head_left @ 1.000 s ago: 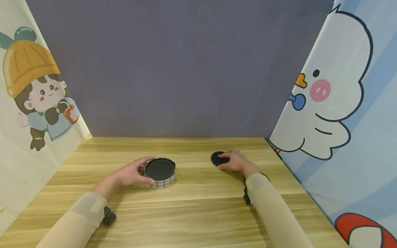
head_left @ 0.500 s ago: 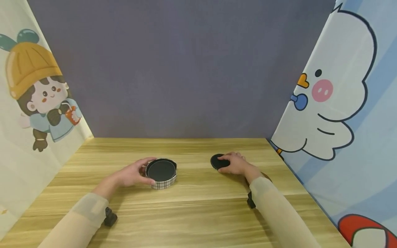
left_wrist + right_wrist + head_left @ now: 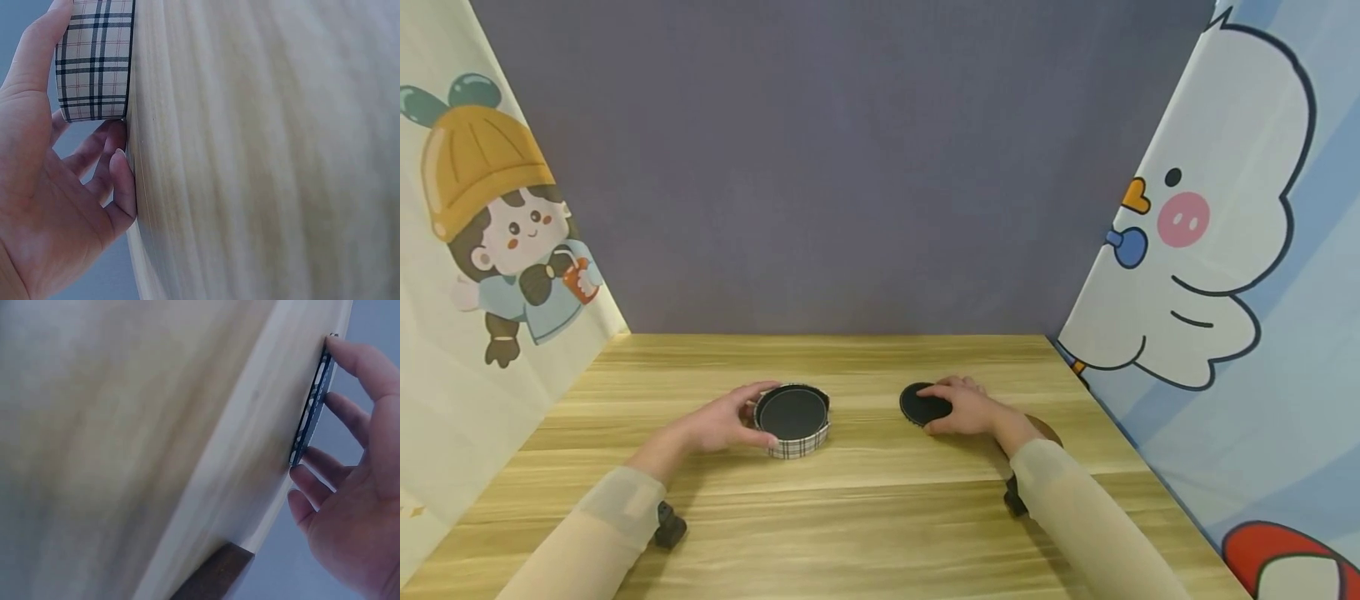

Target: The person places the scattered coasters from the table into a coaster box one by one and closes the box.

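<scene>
On the table, a round plaid holder stands upright, left of the middle in the head view. A flat black round coaster lies within its rim. My left hand grips the holder's left side, thumb at the front and fingers round the back. In the left wrist view its plaid wall stands on the wood beside the thumb. To the right, another black coaster is pinched at its edges by my right hand. In the right wrist view this coaster looks thin, patterned along its edge, and close to the tabletop.
A brown object lies by the right wrist, mostly hidden by the sleeve; its dark end shows in the right wrist view. Behind the wooden table rises a grey wall, with cartoon-printed panels on both sides.
My right hand has drawn the coaster slightly nearer and to the left. The left hand stays on the plaid holder. The head view has shifted a little.
</scene>
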{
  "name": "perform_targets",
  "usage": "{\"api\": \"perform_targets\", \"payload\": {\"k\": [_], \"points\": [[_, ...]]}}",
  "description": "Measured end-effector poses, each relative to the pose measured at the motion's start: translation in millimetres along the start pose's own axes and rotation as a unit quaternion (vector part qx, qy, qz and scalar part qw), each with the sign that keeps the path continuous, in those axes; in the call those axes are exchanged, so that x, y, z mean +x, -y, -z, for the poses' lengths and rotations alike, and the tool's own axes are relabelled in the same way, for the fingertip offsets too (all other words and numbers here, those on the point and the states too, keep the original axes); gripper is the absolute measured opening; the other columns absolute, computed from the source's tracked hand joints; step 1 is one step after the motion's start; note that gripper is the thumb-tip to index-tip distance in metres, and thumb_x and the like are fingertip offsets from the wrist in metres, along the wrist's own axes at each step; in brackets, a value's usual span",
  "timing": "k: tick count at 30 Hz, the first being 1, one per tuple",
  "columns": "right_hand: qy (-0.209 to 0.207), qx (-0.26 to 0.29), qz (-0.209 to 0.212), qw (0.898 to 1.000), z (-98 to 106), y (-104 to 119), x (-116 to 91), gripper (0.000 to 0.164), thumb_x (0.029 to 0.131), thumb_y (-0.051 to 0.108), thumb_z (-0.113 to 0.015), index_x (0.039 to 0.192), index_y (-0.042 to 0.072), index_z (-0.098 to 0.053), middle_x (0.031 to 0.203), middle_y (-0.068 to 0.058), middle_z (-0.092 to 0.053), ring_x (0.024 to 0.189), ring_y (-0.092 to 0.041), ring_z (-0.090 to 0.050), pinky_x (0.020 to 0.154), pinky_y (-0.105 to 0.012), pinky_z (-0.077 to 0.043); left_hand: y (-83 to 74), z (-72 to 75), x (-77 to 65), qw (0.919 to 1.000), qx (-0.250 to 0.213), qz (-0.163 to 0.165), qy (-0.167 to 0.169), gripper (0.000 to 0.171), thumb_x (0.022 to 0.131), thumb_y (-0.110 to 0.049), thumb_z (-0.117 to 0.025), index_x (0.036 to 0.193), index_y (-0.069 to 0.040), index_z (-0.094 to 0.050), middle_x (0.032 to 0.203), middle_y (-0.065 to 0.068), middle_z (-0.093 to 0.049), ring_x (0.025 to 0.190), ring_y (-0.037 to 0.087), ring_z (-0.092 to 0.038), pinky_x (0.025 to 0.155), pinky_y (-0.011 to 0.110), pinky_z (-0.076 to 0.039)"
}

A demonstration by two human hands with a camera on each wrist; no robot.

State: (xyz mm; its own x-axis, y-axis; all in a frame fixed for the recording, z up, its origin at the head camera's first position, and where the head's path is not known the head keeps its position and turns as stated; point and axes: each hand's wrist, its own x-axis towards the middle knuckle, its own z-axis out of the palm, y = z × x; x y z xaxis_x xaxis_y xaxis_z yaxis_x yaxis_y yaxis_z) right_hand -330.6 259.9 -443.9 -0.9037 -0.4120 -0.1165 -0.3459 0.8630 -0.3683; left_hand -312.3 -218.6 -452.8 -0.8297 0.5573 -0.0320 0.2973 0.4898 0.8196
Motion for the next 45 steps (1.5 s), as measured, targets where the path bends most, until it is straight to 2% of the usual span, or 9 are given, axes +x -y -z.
{"api": "perform_targets", "payload": {"k": [22, 30, 36, 41, 45], "points": [[0.029, 0.015, 0.060, 0.998, -11.4, 21.0, -15.9, 0.068, 0.095, 0.048, -0.083, 0.158, 0.033, -0.061, 0.174, -0.017, -0.038, 0.158, -0.050, -0.031, 0.121, -0.074, -0.029, -2.4, -1.2, -1.7, 0.9999, -0.013, -0.005, 0.005, 0.107, 0.090, -0.024, -0.094, 0.172, -0.004, -0.029, 0.151, 0.030, -0.053, 0.128, 0.037, -0.067, 0.102, 0.042, -0.053], [0.039, 0.010, 0.061, 0.997, -12.0, 28.7, -20.4, 0.070, 0.094, 0.051, -0.083, 0.158, 0.037, -0.059, 0.175, -0.012, -0.037, 0.161, -0.049, -0.028, 0.122, -0.073, -0.032, -2.0, -1.2, -1.3, 1.0000, -0.002, -0.008, 0.000, 0.105, 0.090, -0.026, -0.094, 0.171, -0.005, -0.031, 0.149, 0.029, -0.056, 0.125, 0.034, -0.068, 0.102, 0.039, -0.053], [0.047, 0.010, 0.064, 0.997, -11.2, 32.1, -25.6, 0.070, 0.094, 0.045, -0.083, 0.159, 0.037, -0.059, 0.175, -0.012, -0.036, 0.162, -0.050, -0.026, 0.121, -0.073, -0.034, -0.4, -1.6, -1.2, 1.0000, -0.002, -0.004, -0.002, 0.105, 0.090, -0.026, -0.095, 0.171, -0.006, -0.031, 0.147, 0.028, -0.059, 0.125, 0.034, -0.068, 0.103, 0.040, -0.053], [0.049, 0.019, 0.064, 0.997, -10.2, 32.7, -28.5, 0.070, 0.093, 0.037, -0.083, 0.159, 0.035, -0.059, 0.173, -0.014, -0.038, 0.160, -0.047, -0.028, 0.120, -0.072, -0.035, -1.3, -1.3, -1.7, 0.9999, -0.012, -0.003, 0.001, 0.106, 0.089, -0.025, -0.095, 0.172, -0.006, -0.031, 0.143, 0.024, -0.064, 0.125, 0.032, -0.068, 0.103, 0.040, -0.052], [0.047, 0.023, 0.064, 0.997, -10.4, 32.3, -29.8, 0.070, 0.092, 0.039, -0.084, 0.158, 0.035, -0.060, 0.168, -0.014, -0.042, 0.154, -0.043, -0.035, 0.118, -0.071, -0.038, -1.8, -1.5, -1.3, 0.9999, -0.016, -0.005, 0.002, 0.105, 0.090, -0.024, -0.094, 0.171, -0.005, -0.031, 0.144, 0.026, -0.062, 0.124, 0.032, -0.067, 0.100, 0.038, -0.053]]}}
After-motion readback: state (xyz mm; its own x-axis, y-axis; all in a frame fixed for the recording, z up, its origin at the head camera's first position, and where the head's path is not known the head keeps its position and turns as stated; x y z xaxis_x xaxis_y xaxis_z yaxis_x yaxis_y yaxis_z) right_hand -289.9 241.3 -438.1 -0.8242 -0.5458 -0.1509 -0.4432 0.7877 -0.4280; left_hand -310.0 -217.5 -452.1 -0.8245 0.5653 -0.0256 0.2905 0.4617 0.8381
